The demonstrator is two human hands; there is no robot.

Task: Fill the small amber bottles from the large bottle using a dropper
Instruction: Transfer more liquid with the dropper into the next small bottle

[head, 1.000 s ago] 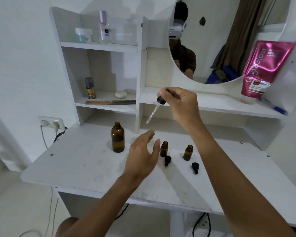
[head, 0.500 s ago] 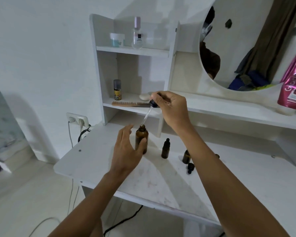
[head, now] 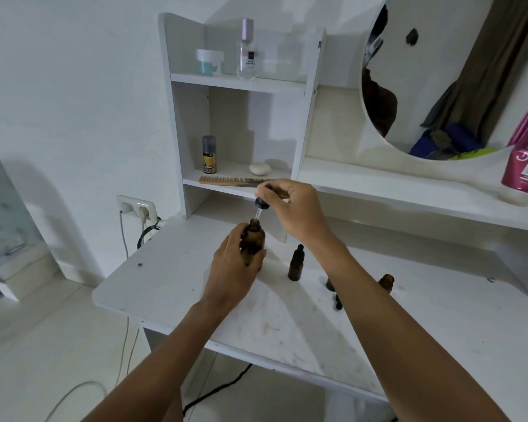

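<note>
On the left part of the white tabletop [head: 165,287], the left grip [head: 235,266] curled round the large amber bottle [head: 254,243], which stood upright. Directly above it, the right grip [head: 296,208] pinched the dropper [head: 260,205] by its black bulb, its glass tip at the bottle's open mouth. Just to the right stood a capped small amber bottle [head: 296,264]; an uncapped small amber bottle [head: 386,281] stood beyond the right forearm.

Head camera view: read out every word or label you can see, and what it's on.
"cake", roughly: small yellow spray can, lower shelf.
Dark label on the clear bottle: too small to read.
Lettering on the pink pouch: cut off, unreadable.
No label shows on the large amber bottle.
</note>
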